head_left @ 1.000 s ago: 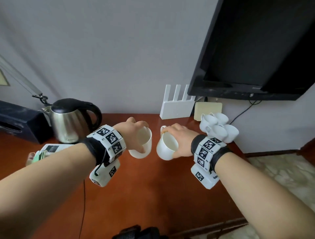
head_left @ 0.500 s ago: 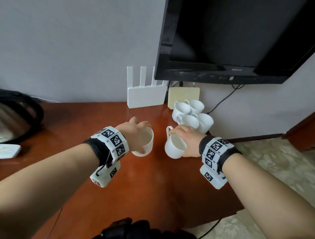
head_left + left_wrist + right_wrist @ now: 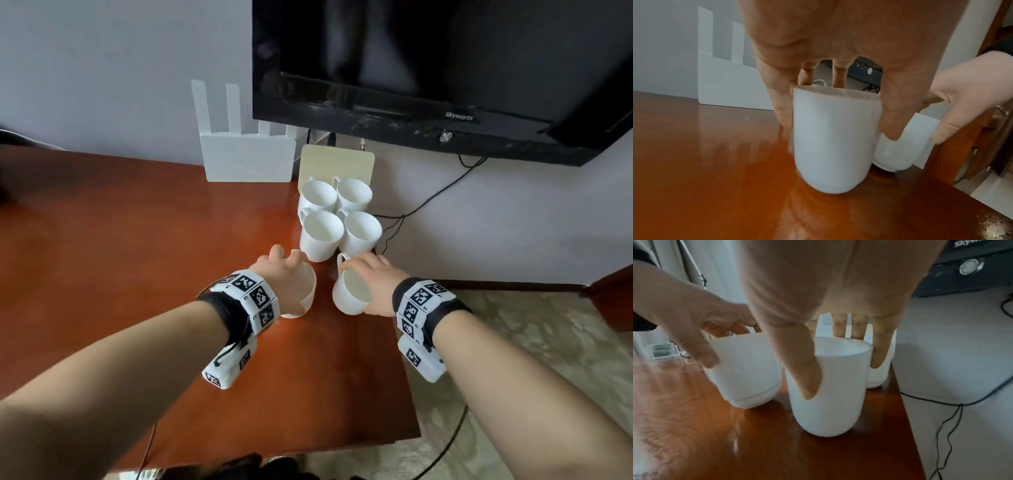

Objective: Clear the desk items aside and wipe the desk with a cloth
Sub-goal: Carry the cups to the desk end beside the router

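Each hand grips a white cup from above by its rim, over the right end of the red-brown desk (image 3: 137,257). My left hand (image 3: 281,270) (image 3: 836,120) holds the left cup (image 3: 303,291) (image 3: 834,142). My right hand (image 3: 370,274) (image 3: 842,374) holds the right cup (image 3: 347,296) (image 3: 838,405), whose handle points away from me. The two cups are side by side, a small gap apart, low at the desk surface; I cannot tell whether they touch it. Just beyond them stands a tight group of several white cups (image 3: 322,233). No cloth is in view.
A white router (image 3: 246,154) and a beige board (image 3: 337,164) stand against the wall behind the cups. A black TV (image 3: 428,68) hangs above, with cables (image 3: 428,198) trailing down. The desk's right edge (image 3: 407,377) is close to the right cup.
Both hands have carried their cups to the right, up to the group of white cups. The view has swung right, so the kettle has left the picture.
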A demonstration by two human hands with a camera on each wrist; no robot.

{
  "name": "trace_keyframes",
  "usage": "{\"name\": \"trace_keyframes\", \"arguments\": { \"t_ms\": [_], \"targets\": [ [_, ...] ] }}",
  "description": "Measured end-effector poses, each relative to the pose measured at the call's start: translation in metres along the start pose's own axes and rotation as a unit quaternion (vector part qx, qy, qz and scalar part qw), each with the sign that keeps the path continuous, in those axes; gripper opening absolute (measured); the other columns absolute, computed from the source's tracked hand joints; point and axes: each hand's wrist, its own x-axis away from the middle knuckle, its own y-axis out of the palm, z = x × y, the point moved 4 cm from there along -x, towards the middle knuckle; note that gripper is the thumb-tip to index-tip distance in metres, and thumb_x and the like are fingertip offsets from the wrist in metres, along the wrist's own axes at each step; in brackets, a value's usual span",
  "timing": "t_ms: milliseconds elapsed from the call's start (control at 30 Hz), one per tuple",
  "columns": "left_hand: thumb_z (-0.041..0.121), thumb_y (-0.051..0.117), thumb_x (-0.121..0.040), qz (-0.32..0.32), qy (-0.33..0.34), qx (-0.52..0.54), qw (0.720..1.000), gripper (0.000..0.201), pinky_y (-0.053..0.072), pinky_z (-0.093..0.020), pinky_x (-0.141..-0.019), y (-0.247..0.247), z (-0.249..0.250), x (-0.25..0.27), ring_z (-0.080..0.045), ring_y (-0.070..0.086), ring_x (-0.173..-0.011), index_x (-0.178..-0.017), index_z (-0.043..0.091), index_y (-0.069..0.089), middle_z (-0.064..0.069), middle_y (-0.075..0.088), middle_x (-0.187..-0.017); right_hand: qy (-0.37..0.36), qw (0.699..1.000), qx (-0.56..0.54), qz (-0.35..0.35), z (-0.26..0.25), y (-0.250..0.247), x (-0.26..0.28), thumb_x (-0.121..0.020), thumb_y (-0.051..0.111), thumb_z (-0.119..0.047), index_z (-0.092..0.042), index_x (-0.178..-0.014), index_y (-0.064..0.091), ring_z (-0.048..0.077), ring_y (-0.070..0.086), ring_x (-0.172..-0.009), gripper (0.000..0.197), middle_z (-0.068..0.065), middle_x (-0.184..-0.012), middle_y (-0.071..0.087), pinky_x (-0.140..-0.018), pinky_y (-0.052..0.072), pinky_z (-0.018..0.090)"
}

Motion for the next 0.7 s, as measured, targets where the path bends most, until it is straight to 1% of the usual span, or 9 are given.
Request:
{"name": "trace_keyframes", "arguments": {
  "t_ms": [100,200,300,367,467,533,600,633,700],
  "targets": [
    [0.043,0.068,-0.074,0.007,-0.011,0.01,1.0,0.087,0.044,-0.034,-0.084,0.008,0.015,-0.007,-0.026,0.041,-0.118,-0.141,0.03,0.014,-0.004,0.028,-0.129,-0.005,1.0,-0.012,-0.002,0.01,0.004,-0.003,-0.074,0.061,-0.004,-0.032,-0.141,0.025,0.021,0.026,-0.13,0.081,-0.002,-0.142,0.024,-0.095,0.044,0.037],
    [0.046,0.066,-0.075,0.016,-0.016,0.003,1.0,0.084,0.042,-0.033,-0.082,0.01,0.026,-0.012,-0.025,0.04,-0.117,-0.14,0.029,0.016,-0.004,0.029,-0.127,-0.011,1.0,-0.015,-0.002,0.016,0.003,-0.008,-0.074,0.058,-0.001,-0.033,-0.142,0.023,0.022,0.025,-0.13,0.083,-0.001,-0.142,0.024,-0.097,0.044,0.04],
    [0.052,0.066,-0.074,0.016,-0.026,0.001,1.0,0.085,0.045,-0.036,-0.089,0.01,0.035,-0.017,-0.026,0.039,-0.119,-0.14,0.028,0.018,-0.004,0.029,-0.129,-0.022,1.0,-0.017,-0.004,0.019,0.003,-0.014,-0.076,0.054,0.002,-0.036,-0.143,0.021,0.023,0.021,-0.134,0.084,-0.001,-0.147,0.02,-0.101,0.041,0.037],
    [0.058,0.064,-0.074,0.019,-0.039,-0.003,0.999,0.086,0.042,-0.036,-0.092,0.01,0.04,-0.019,-0.026,0.038,-0.12,-0.141,0.027,0.018,-0.005,0.029,-0.131,-0.025,1.0,-0.017,-0.004,0.019,0.003,-0.015,-0.077,0.052,0.003,-0.04,-0.144,0.018,0.023,0.014,-0.138,0.087,-0.004,-0.15,0.013,-0.103,0.04,0.037],
    [0.065,0.063,-0.072,0.024,-0.041,0.007,0.999,0.09,0.04,-0.035,-0.093,0.01,0.045,-0.019,-0.025,0.038,-0.12,-0.141,0.027,0.018,-0.004,0.029,-0.131,-0.012,1.0,-0.017,-0.004,0.022,0.005,-0.012,-0.078,0.05,0.006,-0.045,-0.144,0.013,0.022,0.005,-0.142,0.091,-0.006,-0.153,0.005,-0.1,0.044,0.039],
    [0.062,0.065,-0.071,0.004,-0.036,0.025,0.999,0.094,0.041,-0.037,-0.095,0.011,0.045,-0.018,-0.025,0.037,-0.123,-0.143,0.03,0.014,-0.003,0.027,-0.134,-0.003,1.0,-0.028,-0.008,0.024,0.005,-0.01,-0.08,0.053,-0.001,-0.046,-0.144,0.012,0.024,0.004,-0.142,0.088,-0.006,-0.154,0.002,-0.101,0.043,0.041],
    [0.055,0.069,-0.072,-0.023,-0.037,0.044,0.998,0.097,0.043,-0.041,-0.098,0.01,0.042,-0.017,-0.027,0.037,-0.125,-0.145,0.033,0.009,-0.002,0.022,-0.14,0.004,0.999,-0.043,-0.014,0.025,0.003,-0.007,-0.083,0.058,-0.013,-0.044,-0.145,0.013,0.025,0.005,-0.142,0.082,-0.006,-0.155,0.003,-0.103,0.04,0.042],
    [0.05,0.071,-0.073,-0.031,-0.039,0.049,0.998,0.098,0.044,-0.042,-0.098,0.009,0.04,-0.016,-0.028,0.04,-0.124,-0.146,0.033,0.008,-0.002,0.021,-0.141,0.007,0.999,-0.045,-0.014,0.026,0.002,-0.006,-0.084,0.06,-0.017,-0.042,-0.145,0.015,0.025,0.007,-0.141,0.08,-0.006,-0.155,0.005,-0.105,0.039,0.042],
    [0.042,0.071,-0.076,-0.039,-0.043,0.05,0.997,0.096,0.046,-0.041,-0.095,0.006,0.039,-0.017,-0.029,0.047,-0.119,-0.147,0.033,0.007,-0.002,0.02,-0.143,0.008,0.999,-0.039,-0.01,0.025,-0.001,-0.006,-0.085,0.061,-0.016,-0.04,-0.145,0.018,0.026,0.011,-0.14,0.078,-0.004,-0.155,0.008,-0.105,0.038,0.04]
  ]
}}
